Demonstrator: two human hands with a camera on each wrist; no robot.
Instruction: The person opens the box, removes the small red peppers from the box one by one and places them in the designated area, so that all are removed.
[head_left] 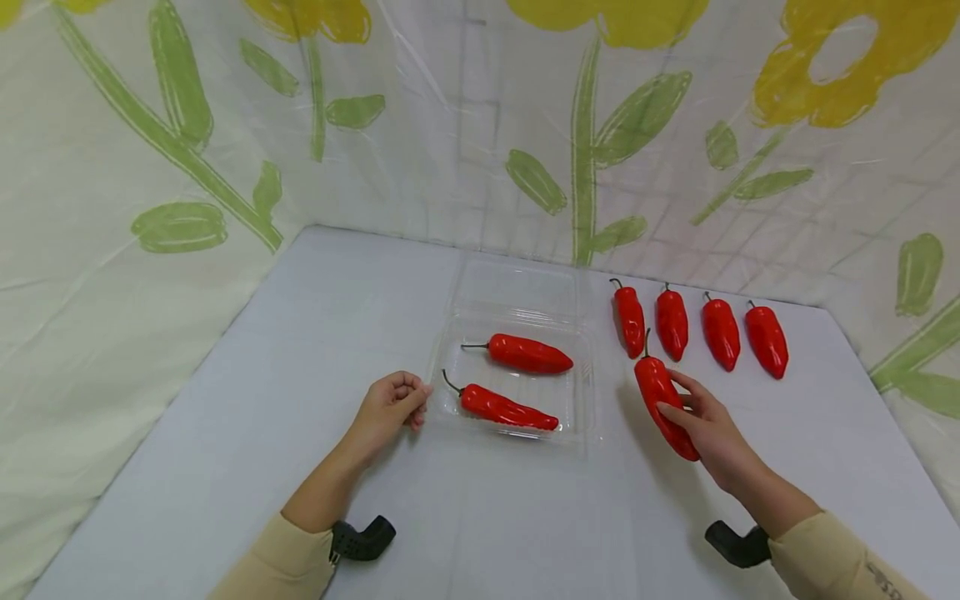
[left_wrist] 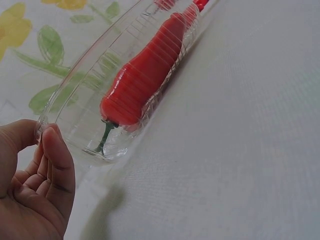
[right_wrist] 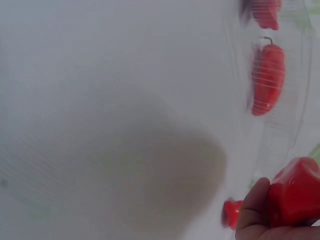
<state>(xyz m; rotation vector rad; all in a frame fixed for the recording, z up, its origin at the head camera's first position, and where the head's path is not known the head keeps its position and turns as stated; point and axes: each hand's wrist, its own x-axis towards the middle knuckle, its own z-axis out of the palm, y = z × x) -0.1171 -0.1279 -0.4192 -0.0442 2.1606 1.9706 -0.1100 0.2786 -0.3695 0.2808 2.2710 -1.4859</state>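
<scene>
A clear plastic clamshell box [head_left: 577, 412] stands on the table with its lid [head_left: 517, 283] folded back. Inside it lie two red peppers, the far one [head_left: 528, 354] and the near one [head_left: 510, 408], stems to the left. My left hand [head_left: 390, 408] pinches the box's left rim between thumb and curled forefinger, as the left wrist view shows closely. Held above the table right of the box is another red pepper [head_left: 660, 404], stem pointing away. My right hand [head_left: 708, 429] grips it between thumb and fingers; in the right wrist view the pepper [right_wrist: 295, 192] is partly cut off.
Several more red peppers [head_left: 720, 333] lie in a row at the table's back right. A white sheet with painted flowers [head_left: 450, 125] hangs behind the table [head_left: 495, 517]. Black wrist cameras [head_left: 363, 537] are strapped at both sleeves.
</scene>
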